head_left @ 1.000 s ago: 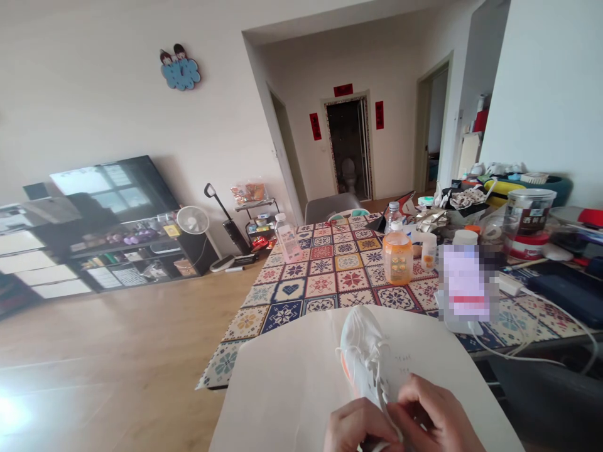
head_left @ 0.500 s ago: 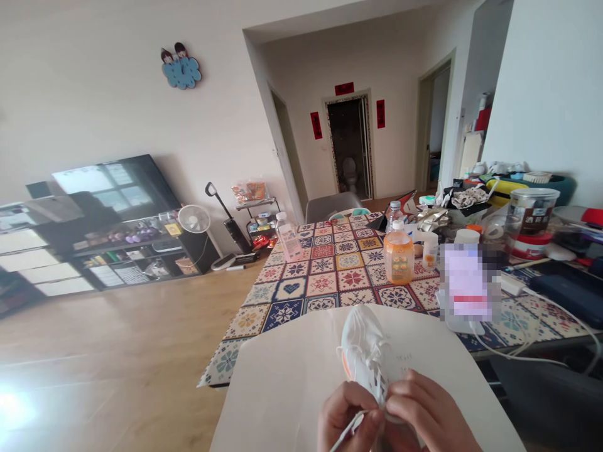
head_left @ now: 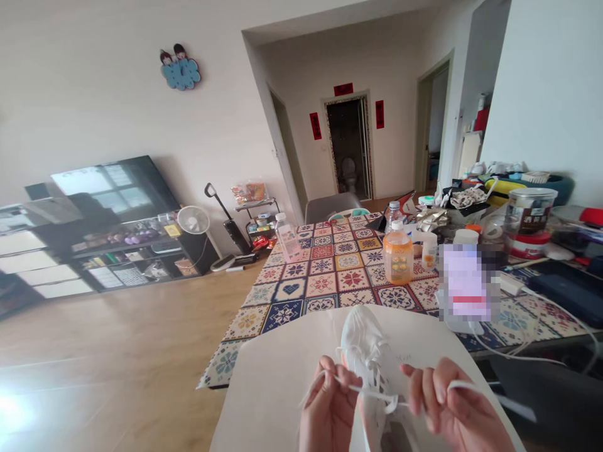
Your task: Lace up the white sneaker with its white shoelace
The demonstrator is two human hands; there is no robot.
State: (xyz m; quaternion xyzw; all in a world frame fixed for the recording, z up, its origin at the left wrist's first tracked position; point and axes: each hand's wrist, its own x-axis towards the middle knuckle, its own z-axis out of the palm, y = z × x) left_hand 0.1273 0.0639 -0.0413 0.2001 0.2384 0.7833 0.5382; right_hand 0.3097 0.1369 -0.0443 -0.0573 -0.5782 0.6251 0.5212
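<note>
A white lace-up sneaker [head_left: 360,336] lies on the white board [head_left: 273,376], toe pointing away from me. To its left, my left hand [head_left: 330,398] is closed on one end of the white shoelace [head_left: 348,384]. My right hand [head_left: 445,398], slightly blurred, pinches the other lace end on the right of the shoe, with a loose tail trailing past the fingers. Between the two hands the lace runs across the tongue, with a crossing or knot over the shoe's opening. Part of the heel is cut off by the lower edge of the view.
Beyond the board is a table with a patterned cloth [head_left: 325,285]. On it stand an orange bottle [head_left: 398,257], a clear pinkish bottle [head_left: 288,242] and a lit phone [head_left: 466,282] on a stand with white cables. Jars and clutter crowd the right side.
My hands were close together over the laces; now they have moved apart to left and right, drawing the shoelace out between them. The sneaker has stayed in place.
</note>
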